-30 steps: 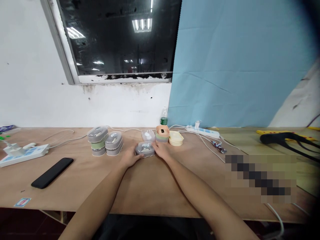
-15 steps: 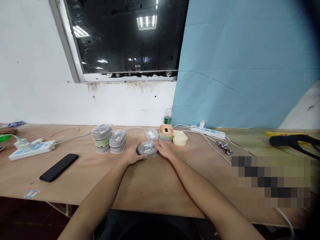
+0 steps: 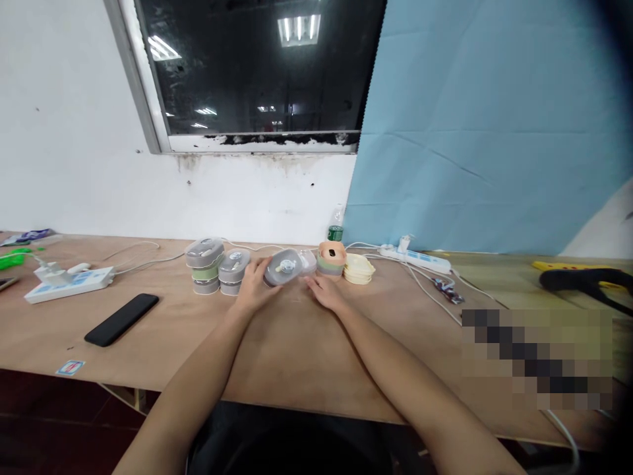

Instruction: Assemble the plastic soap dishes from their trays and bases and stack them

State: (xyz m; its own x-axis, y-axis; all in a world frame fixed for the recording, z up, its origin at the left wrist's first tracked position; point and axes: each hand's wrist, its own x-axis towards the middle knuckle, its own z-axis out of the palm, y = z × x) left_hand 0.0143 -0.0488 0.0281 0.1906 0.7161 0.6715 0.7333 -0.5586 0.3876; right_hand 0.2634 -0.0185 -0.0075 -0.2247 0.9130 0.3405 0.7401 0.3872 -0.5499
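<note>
The left hand (image 3: 254, 287) is closed on a grey oval plastic case (image 3: 283, 267), tilting it up above the plywood tabletop (image 3: 291, 346)! The right hand (image 3: 324, 293) lies open, empty, just below it, near a clear plastic case (image 3: 307, 262). Off to the left stand a three-high stack of cases (image 3: 204, 266) and a two-high stack (image 3: 233, 271); to the right, a peach-and-green stack (image 3: 331, 260) and a cream stack (image 3: 359, 268) wait.
</note>
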